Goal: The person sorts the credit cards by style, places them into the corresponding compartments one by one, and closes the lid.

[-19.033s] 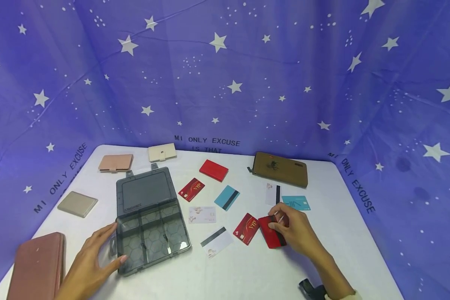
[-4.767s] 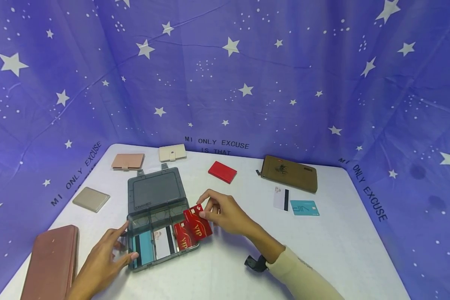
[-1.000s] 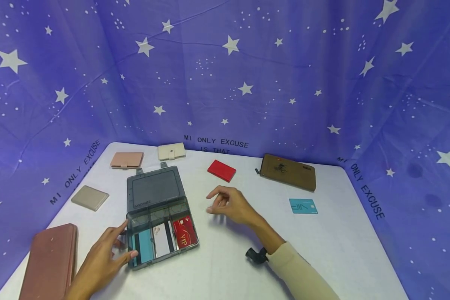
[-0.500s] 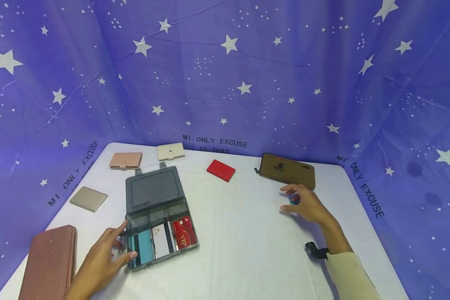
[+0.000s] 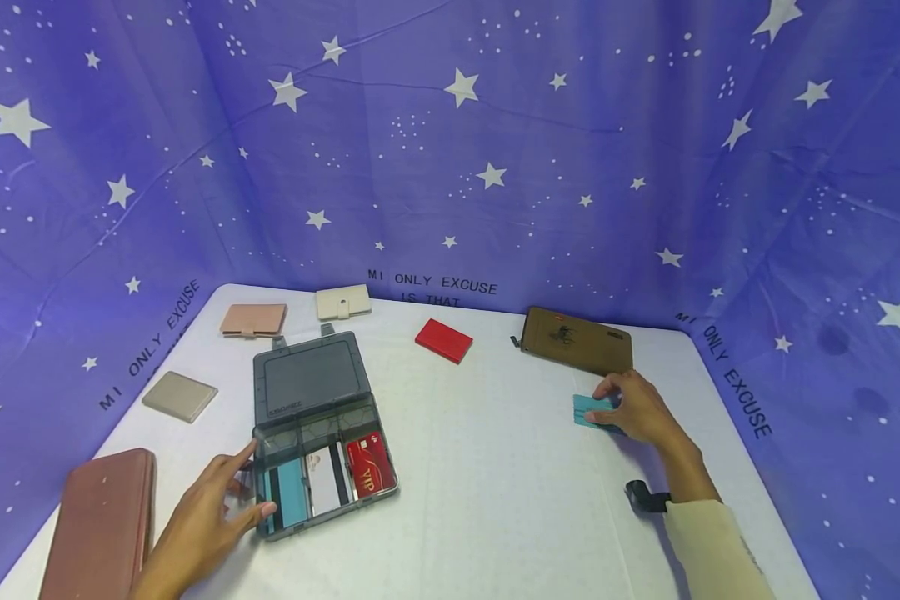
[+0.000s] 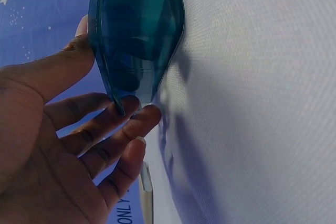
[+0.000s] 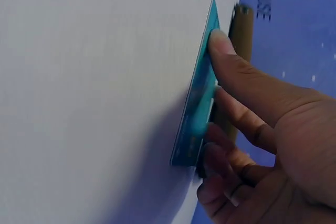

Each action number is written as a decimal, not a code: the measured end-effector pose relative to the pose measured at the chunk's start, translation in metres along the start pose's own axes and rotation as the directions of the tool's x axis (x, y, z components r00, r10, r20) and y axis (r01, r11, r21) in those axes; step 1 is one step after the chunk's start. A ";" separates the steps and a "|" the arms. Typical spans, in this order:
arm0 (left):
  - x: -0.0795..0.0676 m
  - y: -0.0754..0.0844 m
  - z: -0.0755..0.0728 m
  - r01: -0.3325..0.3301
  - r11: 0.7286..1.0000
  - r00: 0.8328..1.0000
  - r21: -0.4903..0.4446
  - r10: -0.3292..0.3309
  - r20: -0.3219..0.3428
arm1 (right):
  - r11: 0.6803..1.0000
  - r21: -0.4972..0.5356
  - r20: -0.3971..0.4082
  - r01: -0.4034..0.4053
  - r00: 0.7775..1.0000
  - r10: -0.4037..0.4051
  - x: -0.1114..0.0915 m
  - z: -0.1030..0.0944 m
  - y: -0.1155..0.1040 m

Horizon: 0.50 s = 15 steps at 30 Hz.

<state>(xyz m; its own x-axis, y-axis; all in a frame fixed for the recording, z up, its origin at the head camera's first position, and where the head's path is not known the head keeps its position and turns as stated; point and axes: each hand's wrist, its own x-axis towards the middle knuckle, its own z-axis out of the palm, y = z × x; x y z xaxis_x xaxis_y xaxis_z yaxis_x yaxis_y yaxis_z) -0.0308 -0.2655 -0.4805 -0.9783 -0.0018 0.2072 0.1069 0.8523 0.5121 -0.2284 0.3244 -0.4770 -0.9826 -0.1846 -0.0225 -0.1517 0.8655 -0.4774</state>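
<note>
My right hand (image 5: 641,410) pinches a teal card (image 5: 581,410) between thumb and fingers at the right of the table. In the right wrist view the teal card (image 7: 198,106) stands tilted on its edge, the thumb along one side. My left hand (image 5: 210,508) rests spread along the left side of a grey see-through compartment box (image 5: 311,375), its thumb on the rim. The box lies with its lid folded back. Its front compartments hold a teal card with a black stripe (image 5: 291,492), a white card (image 5: 321,483) and a red VIP card (image 5: 367,467).
Behind the right hand lies a brown zip wallet (image 5: 577,342). A red card holder (image 5: 444,340) sits at the middle back. Around the box are a cream wallet (image 5: 343,302), a pink wallet (image 5: 253,320), a beige card case (image 5: 180,396) and a large reddish-brown wallet (image 5: 97,525).
Several cards have gone from the table into the box's front compartments. In the last second my right hand has moved from beside the box to the right and grasped the teal card.
</note>
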 end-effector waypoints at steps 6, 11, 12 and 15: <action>0.000 0.000 0.000 -0.011 1.000 1.000 -0.008 0.011 0.001 | 0.987 0.138 0.043 0.077 0.996 -0.083 0.005 0.017 -0.031; 0.000 0.001 -0.002 0.003 1.000 1.000 0.011 -0.003 0.012 | 0.938 0.294 0.080 0.181 0.974 -0.213 0.008 0.032 -0.072; 0.000 0.001 -0.002 0.006 1.000 1.000 0.016 -0.006 0.014 | 0.922 0.335 0.094 0.194 0.967 -0.238 0.008 0.034 -0.081; -0.001 0.001 -0.002 0.002 1.000 1.000 0.014 -0.002 0.007 | 0.860 0.473 0.136 0.193 0.948 -0.287 0.010 0.042 -0.107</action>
<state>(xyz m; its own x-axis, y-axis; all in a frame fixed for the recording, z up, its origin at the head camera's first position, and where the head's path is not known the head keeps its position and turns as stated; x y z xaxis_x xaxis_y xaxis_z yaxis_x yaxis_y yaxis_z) -0.0297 -0.2654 -0.4781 -0.9798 0.0003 0.2000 0.1025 0.8595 0.5008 -0.2174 0.2099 -0.4632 -0.8734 -0.4871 -0.0037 -0.2689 0.4883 -0.8302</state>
